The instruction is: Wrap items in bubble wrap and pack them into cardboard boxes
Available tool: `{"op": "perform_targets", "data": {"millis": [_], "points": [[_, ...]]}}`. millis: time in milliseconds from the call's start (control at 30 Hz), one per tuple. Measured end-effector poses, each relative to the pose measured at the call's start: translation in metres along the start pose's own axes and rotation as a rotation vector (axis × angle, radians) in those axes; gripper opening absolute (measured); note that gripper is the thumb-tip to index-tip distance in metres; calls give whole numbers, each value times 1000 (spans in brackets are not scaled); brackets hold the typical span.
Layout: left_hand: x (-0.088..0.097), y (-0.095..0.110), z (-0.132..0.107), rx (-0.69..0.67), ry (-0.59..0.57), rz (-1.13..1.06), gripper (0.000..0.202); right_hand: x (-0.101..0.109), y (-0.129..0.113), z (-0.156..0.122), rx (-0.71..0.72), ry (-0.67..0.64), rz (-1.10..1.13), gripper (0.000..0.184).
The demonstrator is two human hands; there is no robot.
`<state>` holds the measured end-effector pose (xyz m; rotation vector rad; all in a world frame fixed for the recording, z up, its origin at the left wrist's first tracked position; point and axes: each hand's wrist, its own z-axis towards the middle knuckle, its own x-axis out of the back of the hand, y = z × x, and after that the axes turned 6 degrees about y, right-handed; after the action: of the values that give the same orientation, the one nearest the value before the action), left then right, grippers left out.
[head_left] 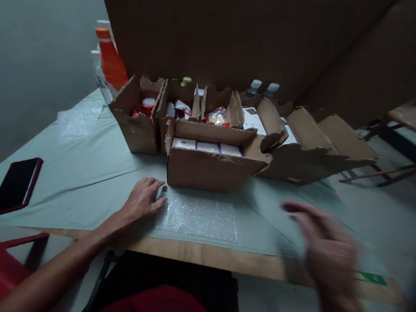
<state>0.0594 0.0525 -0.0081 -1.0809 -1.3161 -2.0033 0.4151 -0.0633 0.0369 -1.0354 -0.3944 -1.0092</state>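
My left hand (145,197) rests on the table by the near left corner of a cardboard box (207,170), its fingers apart and nothing in it. White packs with purple edges (208,148) sit in a row inside that box. A flat sheet of bubble wrap (200,217) lies in front of the box, its left edge beside my left thumb. Over the right part of the table is my right hand (330,245), smeared by motion. Its fingers are curled toward the thumb, and I cannot make out anything between them.
Behind stands a row of open cardboard bins (145,132) with red packets and white boxes. An orange bottle (111,61) stands at the back left, near more bubble wrap (80,118). A phone (15,187) lies at the left. A red chair (0,270) is below.
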Motion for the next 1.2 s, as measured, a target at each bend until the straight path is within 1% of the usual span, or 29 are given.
{"op": "perform_targets", "data": {"millis": [33,100,167,233,267,300,333,400,467,500,567,633,733,800,867,933,1000,1100,1200], "points": [[0,4,-2,-20,-25,61,43,-9,-9,1,37,-46,21,36],[-1,12,-6,-51,-39,142,47,-39,-31,0,134,-195,77,32],[-3,19,-10,-99,-25,171,47,-71,-52,-3,233,-356,100,37],[-6,23,-13,-157,-25,168,38,-94,-62,-8,303,-444,88,40],[-7,23,-15,-179,-35,164,32,-99,-59,-11,333,-463,74,40],[-8,22,-16,-191,-49,163,27,-98,-52,-14,348,-470,53,39],[-8,20,-16,-196,-64,165,24,-93,-40,-18,347,-459,26,37],[-8,17,-16,-187,-82,165,23,-72,-8,-25,271,-388,-55,33],[-6,13,-15,-163,-80,154,27,-48,21,-28,134,-268,-160,33],[-5,11,-15,-146,-74,149,33,-39,32,-27,73,-215,-203,34],[-2,9,-14,-103,-57,156,43,-31,39,-22,10,-160,-246,34],[0,9,-12,-58,-58,178,41,-38,33,-13,21,-170,-237,34],[0,13,-11,7,-75,168,21,-63,16,0,46,-212,-216,32],[0,19,-14,27,-69,101,9,-74,6,4,33,-238,-194,24],[0,24,-21,65,-58,-10,6,-73,-1,2,-2,-251,-143,17],[4,28,-31,150,-44,-147,7,-63,-7,-4,-73,-242,-61,18],[11,29,-39,224,-5,-269,12,-51,-14,-10,-162,-221,26,22],[17,24,-42,211,62,-323,34,-45,-20,-12,-235,-202,90,30],[14,15,-38,206,7,-235,57,-53,-17,-9,-251,-245,52,42]]}}
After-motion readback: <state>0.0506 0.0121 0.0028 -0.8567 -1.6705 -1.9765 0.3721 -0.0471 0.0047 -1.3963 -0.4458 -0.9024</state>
